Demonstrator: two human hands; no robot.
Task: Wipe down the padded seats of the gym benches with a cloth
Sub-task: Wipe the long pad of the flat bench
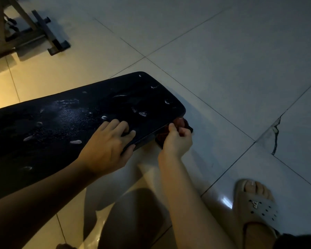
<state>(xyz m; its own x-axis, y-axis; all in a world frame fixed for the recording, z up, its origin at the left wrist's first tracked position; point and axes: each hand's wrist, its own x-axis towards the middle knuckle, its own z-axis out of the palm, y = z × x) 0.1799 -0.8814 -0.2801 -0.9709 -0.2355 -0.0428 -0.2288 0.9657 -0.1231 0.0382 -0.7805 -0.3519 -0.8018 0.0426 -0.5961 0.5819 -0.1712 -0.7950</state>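
Looking down over a dim tiled floor (223, 69). Far left, at the top: a metal frame (31, 33) of gym gear standing on the tiles, well apart from the work.

The black padded seat (70, 123) runs in from the left edge and ends in a rounded end near centre. Its surface looks wet and shiny, dotted with white smears (75, 141) along its whole length.

My left hand (108, 146) lies on the seat by its near edge. Fingers are bent on top of the pad, thumb hooked against the side, so it grips the edge.

Just beside it, my right hand (176, 141) is curled tight round a dark red cloth (180, 123). The cloth is bunched and pressed against the seat's near corner, at the side edge rather than on top. Part of it pokes out past the knuckles; the rest is hidden in the fist.

Right of the hands: a jagged crack (276, 133) runs through one tile. Lower right, a foot in a pale perforated slipper (257, 207) is planted on the floor.
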